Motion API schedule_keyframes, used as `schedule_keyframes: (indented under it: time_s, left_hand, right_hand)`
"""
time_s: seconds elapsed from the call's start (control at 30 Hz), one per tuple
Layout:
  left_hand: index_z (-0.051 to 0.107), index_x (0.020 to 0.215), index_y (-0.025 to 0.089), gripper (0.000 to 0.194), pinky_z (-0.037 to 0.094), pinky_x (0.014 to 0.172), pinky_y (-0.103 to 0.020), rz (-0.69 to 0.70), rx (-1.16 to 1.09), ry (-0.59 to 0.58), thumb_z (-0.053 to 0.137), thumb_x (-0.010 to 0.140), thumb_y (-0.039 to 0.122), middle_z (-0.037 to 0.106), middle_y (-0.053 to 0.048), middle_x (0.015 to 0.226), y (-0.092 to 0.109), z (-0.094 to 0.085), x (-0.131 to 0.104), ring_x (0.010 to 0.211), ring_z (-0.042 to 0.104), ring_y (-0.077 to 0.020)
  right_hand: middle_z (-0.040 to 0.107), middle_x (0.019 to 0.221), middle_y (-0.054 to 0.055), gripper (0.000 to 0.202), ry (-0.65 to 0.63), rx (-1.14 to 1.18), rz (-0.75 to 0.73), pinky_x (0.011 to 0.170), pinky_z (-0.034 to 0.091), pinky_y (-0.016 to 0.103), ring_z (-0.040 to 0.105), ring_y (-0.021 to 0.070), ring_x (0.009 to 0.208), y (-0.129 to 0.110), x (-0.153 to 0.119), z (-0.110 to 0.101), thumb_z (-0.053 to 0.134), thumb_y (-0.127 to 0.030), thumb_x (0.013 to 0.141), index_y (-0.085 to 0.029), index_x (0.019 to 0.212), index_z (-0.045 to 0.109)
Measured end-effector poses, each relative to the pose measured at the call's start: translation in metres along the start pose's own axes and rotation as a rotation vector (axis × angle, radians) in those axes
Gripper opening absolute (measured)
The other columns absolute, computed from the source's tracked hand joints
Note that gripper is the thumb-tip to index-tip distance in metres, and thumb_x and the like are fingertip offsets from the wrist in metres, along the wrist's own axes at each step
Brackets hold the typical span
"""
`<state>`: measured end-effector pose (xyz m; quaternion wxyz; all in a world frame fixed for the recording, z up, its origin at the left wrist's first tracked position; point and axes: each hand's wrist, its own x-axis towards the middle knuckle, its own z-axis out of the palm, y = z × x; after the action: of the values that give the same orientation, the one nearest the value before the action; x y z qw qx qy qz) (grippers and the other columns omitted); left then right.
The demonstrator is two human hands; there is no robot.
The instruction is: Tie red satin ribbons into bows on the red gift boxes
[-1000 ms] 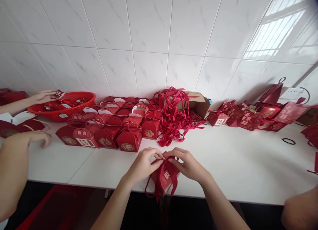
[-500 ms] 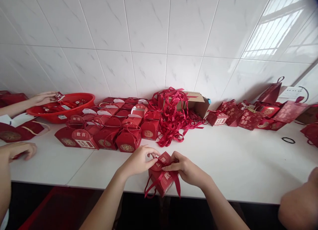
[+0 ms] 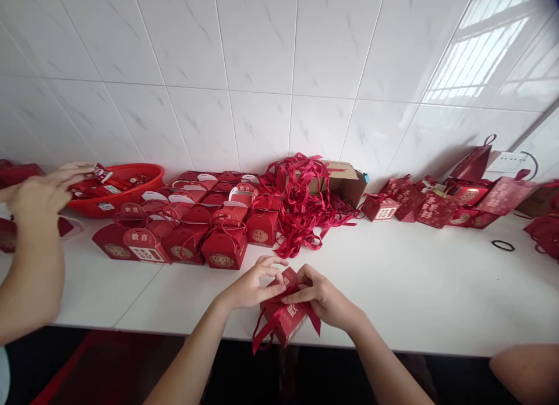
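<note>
A small red gift box point(image 3: 293, 320) with gold-white lettering sits at the table's front edge, a red ribbon point(image 3: 271, 328) across its top and its ends hanging down both sides. My left hand point(image 3: 258, 284) is at the box's upper left, thumb and index finger pinched on the ribbon, the other fingers raised. At the upper right, my right hand point(image 3: 318, 294) closes thumb and index finger on the ribbon near its crossing. The exact crossing is partly hidden by my fingers.
Rows of red boxes point(image 3: 225, 247) stand at the left centre. Behind are a ribbon heap point(image 3: 305, 201) and a cardboard box point(image 3: 356, 189). A co-worker's hands point(image 3: 56, 183) are by a red basin point(image 3: 117, 198). Red bags point(image 3: 437, 210) and a black ring point(image 3: 502, 245) lie right.
My left thumb and index finger have moved right, closer to my right fingers. At the far left, the co-worker's nearer hand has risen toward the basin.
</note>
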<state>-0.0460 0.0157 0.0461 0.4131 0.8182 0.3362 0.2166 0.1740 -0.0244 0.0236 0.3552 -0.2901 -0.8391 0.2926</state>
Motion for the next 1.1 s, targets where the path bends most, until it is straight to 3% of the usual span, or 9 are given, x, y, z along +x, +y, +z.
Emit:
schedule_keyframes:
  time_s: [0.1,0.33,0.57,0.7,0.9,1.0,1.1]
  left_hand:
    - [0.064,0.076,0.022,0.02,0.027,0.11,-0.042,-0.003,0.029,0.039,0.057,0.084,0.038,0.051,-0.006,0.13,-0.004,0.001,0.0,0.13,0.036,-0.025]
    - [0.061,0.079,0.022,0.013,0.028,0.11,-0.04,0.016,0.067,0.042,0.066,0.078,0.034,0.049,-0.006,0.132,-0.012,-0.006,-0.008,0.129,0.04,-0.0232]
    - [0.063,0.076,0.022,0.014,0.031,0.109,-0.038,0.028,-0.051,0.011,0.058,0.084,0.032,0.052,-0.006,0.131,0.001,0.001,-0.006,0.128,0.041,-0.0228]
    - [0.064,0.074,0.022,0.021,0.029,0.109,-0.04,0.024,0.005,0.045,0.052,0.088,0.033,0.051,-0.006,0.131,0.002,0.008,-0.004,0.131,0.037,-0.0228]
    - [0.063,0.071,0.021,0.01,0.031,0.108,-0.043,0.081,-0.005,0.006,0.069,0.075,0.028,0.045,-0.005,0.139,-0.001,0.006,-0.008,0.133,0.032,-0.0259]
    - [0.07,0.075,0.023,0.007,0.027,0.111,-0.044,0.081,-0.05,0.023,0.067,0.077,0.029,0.045,-0.004,0.141,0.0,0.006,-0.008,0.135,0.031,-0.0253]
    - [0.071,0.078,0.024,0.016,0.026,0.111,-0.044,0.064,-0.083,0.028,0.06,0.084,0.032,0.047,-0.004,0.139,0.002,0.007,-0.007,0.135,0.032,-0.0241]
  right_hand:
    - [0.047,0.091,0.005,0.039,0.011,-0.005,-0.002,0.078,0.053,0.034,0.052,0.0155,0.086,0.002,-0.001,0.001,0.043,-0.008,0.091,-0.032,0.106,0.071]
    - [0.049,0.092,0.006,0.038,0.029,0.015,-0.006,0.078,0.053,0.035,0.053,0.0161,0.087,0.003,-0.002,0.001,0.041,-0.012,0.093,-0.032,0.107,0.07]
    - [0.049,0.092,0.006,0.035,0.038,0.022,-0.009,0.077,0.052,0.034,0.053,0.0164,0.087,0.002,-0.001,0.004,0.045,-0.012,0.092,-0.03,0.104,0.072]
    - [0.047,0.091,0.006,0.036,0.041,0.03,-0.014,0.077,0.053,0.033,0.053,0.0155,0.086,0.002,-0.001,0.005,0.044,-0.011,0.092,-0.031,0.103,0.072]
    - [0.047,0.087,0.005,0.032,0.051,0.018,-0.01,0.073,0.052,0.031,0.051,0.0141,0.081,0.002,-0.002,0.004,0.047,-0.013,0.091,-0.029,0.097,0.074]
    - [0.048,0.091,0.006,0.031,0.062,0.034,-0.01,0.072,0.052,0.03,0.052,0.0137,0.08,0.003,-0.002,0.005,0.048,-0.013,0.091,-0.028,0.096,0.075]
    - [0.049,0.092,0.006,0.032,0.064,0.024,-0.007,0.074,0.052,0.03,0.053,0.0141,0.082,0.004,-0.002,0.007,0.049,-0.012,0.09,-0.029,0.098,0.074]
